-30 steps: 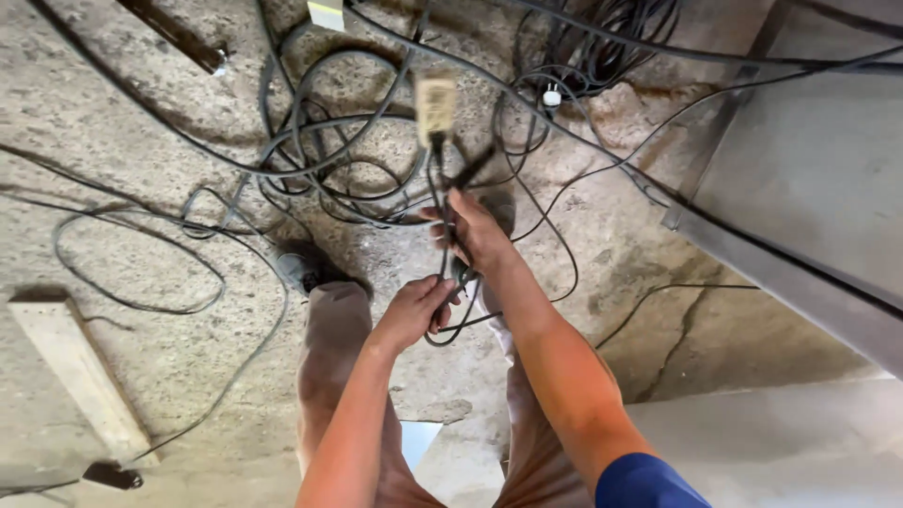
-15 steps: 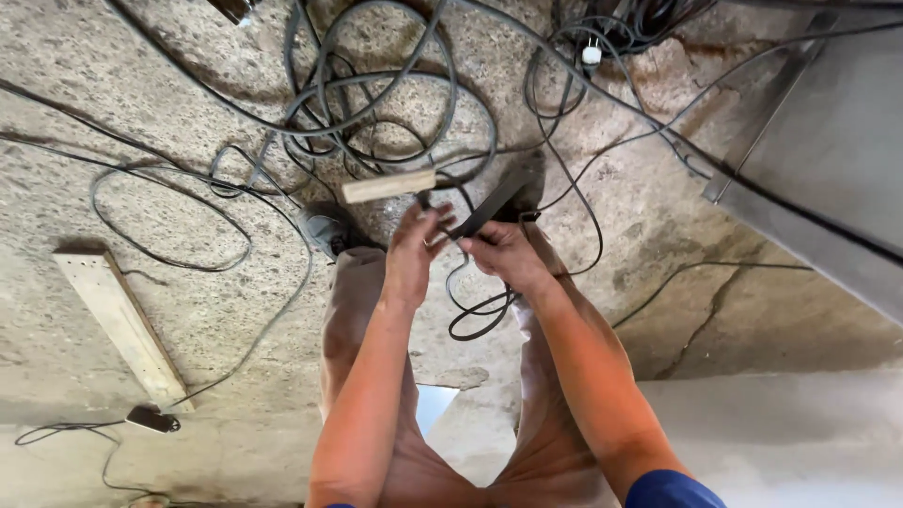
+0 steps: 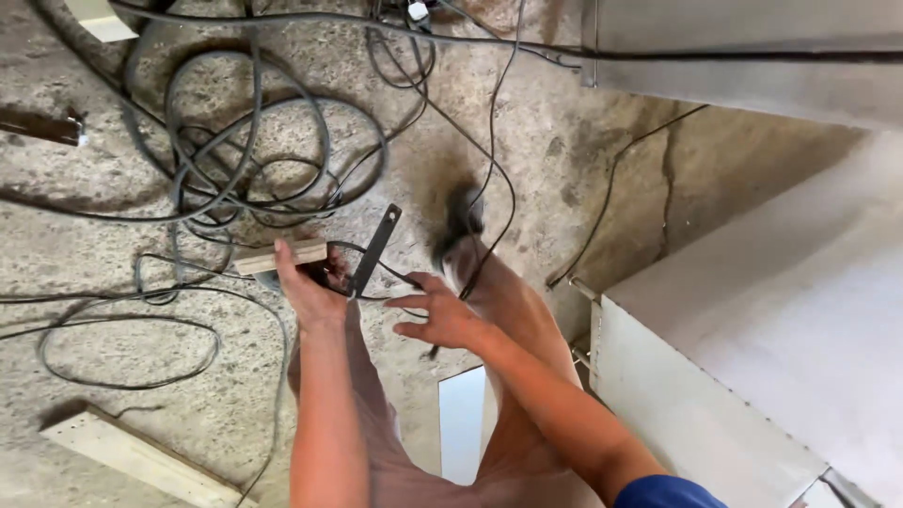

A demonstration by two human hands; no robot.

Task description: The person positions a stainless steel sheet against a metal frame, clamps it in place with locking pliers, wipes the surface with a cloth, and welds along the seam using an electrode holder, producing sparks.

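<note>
1. At the lower left of the frame a pale wooden board (image 3: 141,456) lies flat on the concrete floor (image 3: 85,188). It sat further up the frame half a second ago, so my view has swung, not the board.
2. Across the upper left and centre, the tangle of black cables (image 3: 254,160) fills more of the frame than before. The loops look the same; only the angle has changed.
3. Left of centre, my left hand (image 3: 310,287) has its fingers curled shut around the end of a small pale power strip (image 3: 282,256), which lies level and points toward the left. A second ago that strip hung further up, away from this hand.
4. Just right of it, a flat dark bar (image 3: 374,249) stands tilted from the same grip. Whether it is a plug lead or a strap I cannot tell.
5. At centre, my right hand (image 3: 442,315) has come off the bundle. Its fingers are spread wide and hold nothing, where half a second ago both hands met on the strip.
6. A thin black cord (image 3: 494,202) runs up from near that open hand.
7. My reading: the strip has passed wholly to the left hand, leaving the right free.
</note>
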